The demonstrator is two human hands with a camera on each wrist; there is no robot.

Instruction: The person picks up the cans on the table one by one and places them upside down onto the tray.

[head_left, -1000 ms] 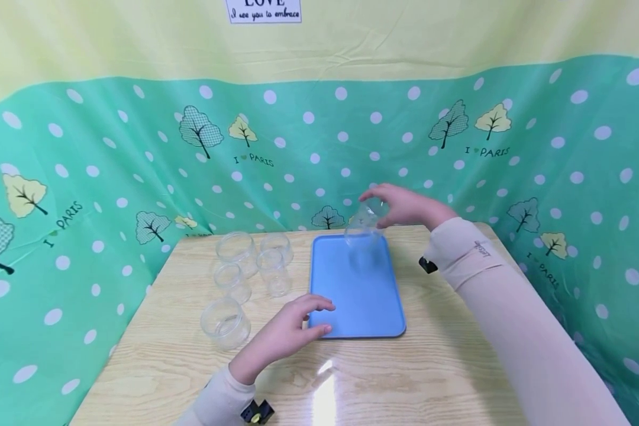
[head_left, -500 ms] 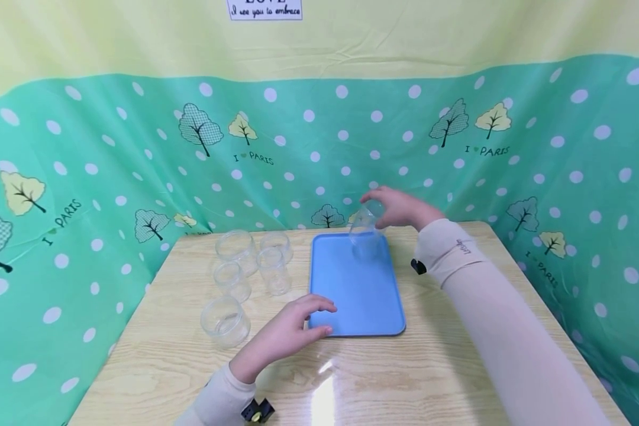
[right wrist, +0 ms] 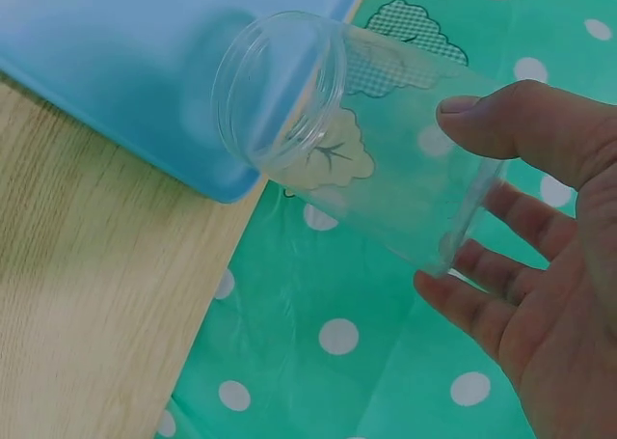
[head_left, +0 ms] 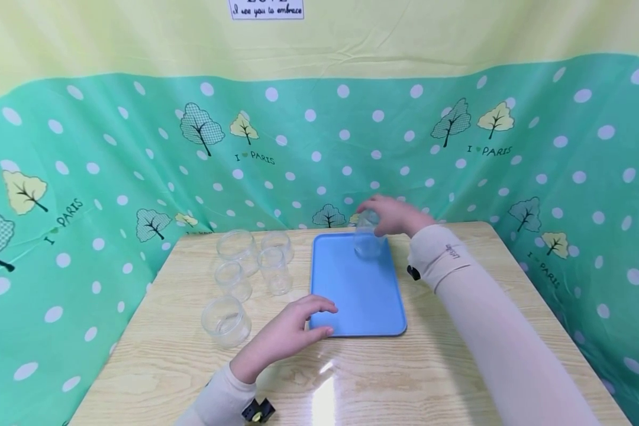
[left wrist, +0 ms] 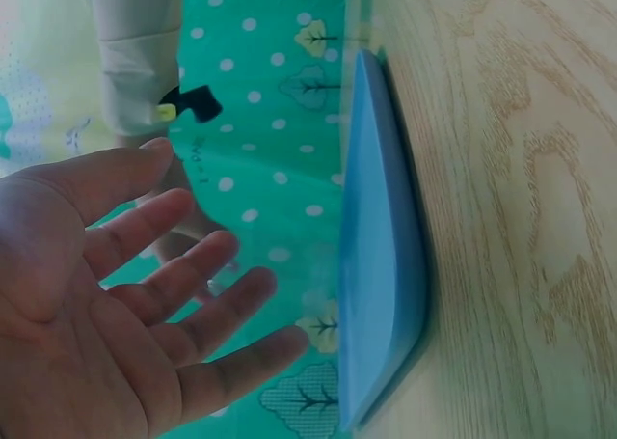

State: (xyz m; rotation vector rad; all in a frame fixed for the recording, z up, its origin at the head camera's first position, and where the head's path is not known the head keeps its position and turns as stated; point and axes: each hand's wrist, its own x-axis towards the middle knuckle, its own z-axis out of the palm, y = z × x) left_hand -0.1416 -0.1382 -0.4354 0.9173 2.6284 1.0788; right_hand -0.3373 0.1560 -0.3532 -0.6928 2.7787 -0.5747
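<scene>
My right hand [head_left: 391,214] grips a clear jar [right wrist: 337,130] by its base end, thumb on one side and fingers on the other. The jar is upside down, its threaded mouth towards the blue tray [head_left: 357,302]. It is over the tray's far right corner; the mouth looks slightly above the surface, though contact is hard to judge. My left hand [head_left: 293,328] is by the tray's near left corner, palm bare and fingers relaxed and spread in the left wrist view, holding nothing.
Several clear jars stand left of the tray: a wide one [head_left: 226,322] nearest, a small one [head_left: 233,283], a tall narrow one [head_left: 274,271], and two more behind. A polka-dot curtain [head_left: 319,148] hangs behind the wooden table [head_left: 154,355].
My right hand has lowered, and the jar in it has come down and turned more upright, mouth down, above the tray's far right corner. My left hand has stayed put.
</scene>
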